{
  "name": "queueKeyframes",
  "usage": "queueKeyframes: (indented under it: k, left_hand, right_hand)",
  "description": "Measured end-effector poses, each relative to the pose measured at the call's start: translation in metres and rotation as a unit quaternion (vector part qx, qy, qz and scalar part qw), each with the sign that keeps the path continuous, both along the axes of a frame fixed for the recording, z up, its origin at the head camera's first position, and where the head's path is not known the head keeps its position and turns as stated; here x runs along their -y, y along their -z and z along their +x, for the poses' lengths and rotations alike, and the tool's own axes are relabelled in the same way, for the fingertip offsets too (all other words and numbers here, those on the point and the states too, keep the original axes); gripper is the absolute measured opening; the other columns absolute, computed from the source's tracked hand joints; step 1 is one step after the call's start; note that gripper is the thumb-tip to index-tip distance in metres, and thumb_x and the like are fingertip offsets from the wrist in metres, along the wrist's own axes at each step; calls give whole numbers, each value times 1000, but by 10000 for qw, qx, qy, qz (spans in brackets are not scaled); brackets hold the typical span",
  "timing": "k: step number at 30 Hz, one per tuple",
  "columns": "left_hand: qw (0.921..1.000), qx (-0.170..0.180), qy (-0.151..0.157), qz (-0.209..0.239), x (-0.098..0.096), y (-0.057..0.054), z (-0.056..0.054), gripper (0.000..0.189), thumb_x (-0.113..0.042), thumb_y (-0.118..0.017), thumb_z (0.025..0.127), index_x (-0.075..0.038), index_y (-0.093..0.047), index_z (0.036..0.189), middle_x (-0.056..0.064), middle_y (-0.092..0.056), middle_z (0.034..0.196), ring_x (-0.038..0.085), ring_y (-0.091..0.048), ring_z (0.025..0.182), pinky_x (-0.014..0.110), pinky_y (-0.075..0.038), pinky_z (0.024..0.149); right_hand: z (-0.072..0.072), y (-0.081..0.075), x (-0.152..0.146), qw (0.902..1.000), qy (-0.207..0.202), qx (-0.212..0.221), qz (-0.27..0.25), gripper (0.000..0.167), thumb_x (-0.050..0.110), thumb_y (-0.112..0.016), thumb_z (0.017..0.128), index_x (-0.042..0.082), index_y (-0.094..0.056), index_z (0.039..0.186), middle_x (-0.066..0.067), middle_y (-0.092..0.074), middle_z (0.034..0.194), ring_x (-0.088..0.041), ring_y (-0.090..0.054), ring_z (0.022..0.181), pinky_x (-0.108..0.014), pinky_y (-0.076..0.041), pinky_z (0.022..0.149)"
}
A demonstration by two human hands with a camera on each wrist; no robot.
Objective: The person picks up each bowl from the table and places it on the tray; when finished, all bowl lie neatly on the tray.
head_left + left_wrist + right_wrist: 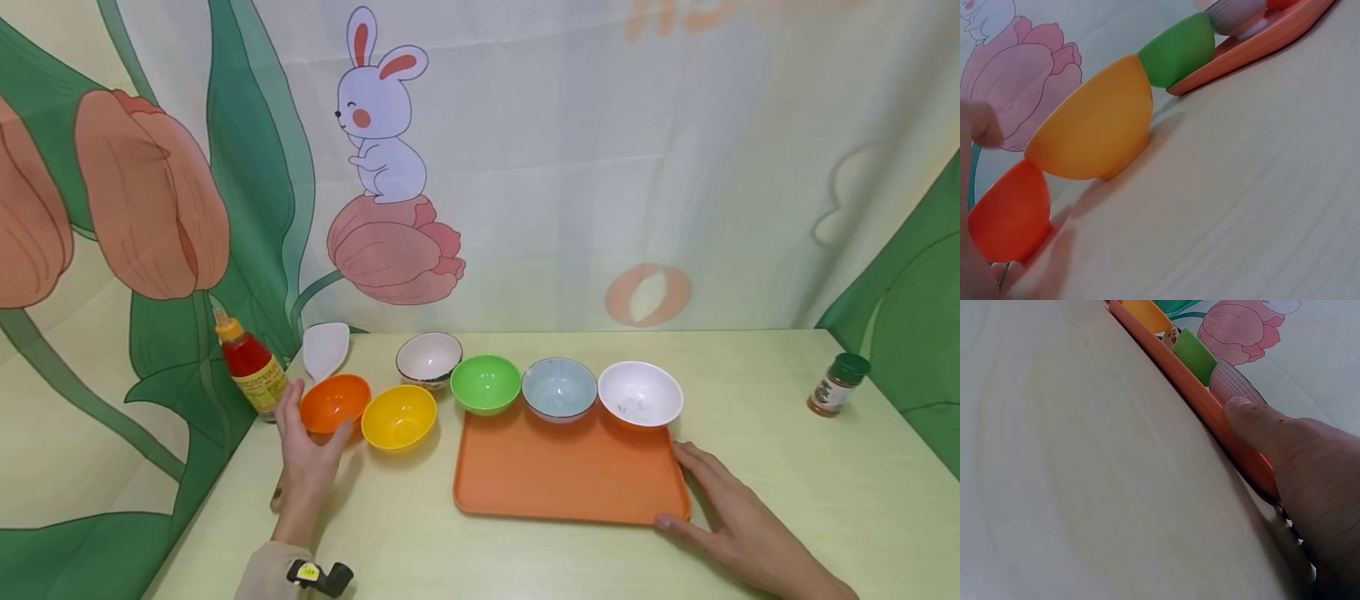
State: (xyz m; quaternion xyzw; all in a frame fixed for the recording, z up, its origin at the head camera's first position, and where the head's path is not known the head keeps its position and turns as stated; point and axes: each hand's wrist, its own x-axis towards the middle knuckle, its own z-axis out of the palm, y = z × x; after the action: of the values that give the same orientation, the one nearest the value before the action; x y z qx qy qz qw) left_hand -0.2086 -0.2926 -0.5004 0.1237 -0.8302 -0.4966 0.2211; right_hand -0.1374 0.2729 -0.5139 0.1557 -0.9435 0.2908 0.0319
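On the left of the head view, my left hand point(311, 454) is spread around an orange bowl point(337, 398), thumb on its near right side and fingers at its left. One blurred finger stands above this bowl in the left wrist view. A yellow bowl point(399, 418) sits just to its right. My right hand point(731, 521) rests at the near right corner of an orange tray point(570, 475), thumb at the front rim and fingers loosely extended along the right side. Along the tray's back lie a green bowl point(486, 385), a light blue bowl point(559, 389) and a white bowl point(641, 395).
A patterned cream bowl point(429, 358) is behind the green one. On the left are a red sauce bottle point(251, 367) with a yellow cap and a white scoop-shaped piece point(326, 350). A green-capped spice jar point(838, 385) stands far right. A printed curtain point(525, 167) hangs behind the table.
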Motion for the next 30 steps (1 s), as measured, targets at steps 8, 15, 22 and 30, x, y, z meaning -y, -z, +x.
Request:
queueKeyframes:
  k: [8,15,22,30]
  left_hand:
    - [9946,972,-62,-362,1,0,0,118,-20,-81,99,-27,4,180,11,-1,187,47,-24,166,82,-28,125]
    - [9923,1125,-115,-497,1,-1,-3,118,-23,-82,100,-20,3,180,21,-11,185,49,-26,164,77,-31,127]
    - [9923,1007,-458,-549,3,2,-3,118,-26,-87,97,-12,-5,180,25,-21,181,50,-30,162,75,-35,126]
    - [9929,809,-658,-577,4,1,-2,120,-27,-92,93,-12,-11,180,23,-27,178,49,-33,160,76,-37,124]
  right_hand:
    - [-1,0,0,10000,-11,26,-19,104,68,-78,96,6,-40,170,-23,-40,174,-51,-43,155,-80,-44,116]
    - [1,1,-1,9999,-23,-79,-85,102,64,-81,96,6,-41,170,-23,-40,174,-52,-43,155,-80,-43,115]
    - [1,0,0,10000,7,-17,-80,103,66,-80,96,6,-41,170,-23,-40,174,-51,-43,155,-81,-44,115]
    - [0,0,0,10000,30,46,-31,104,68,-78,96,6,-40,170,-23,-40,174,-52,-43,155,-81,-44,115]
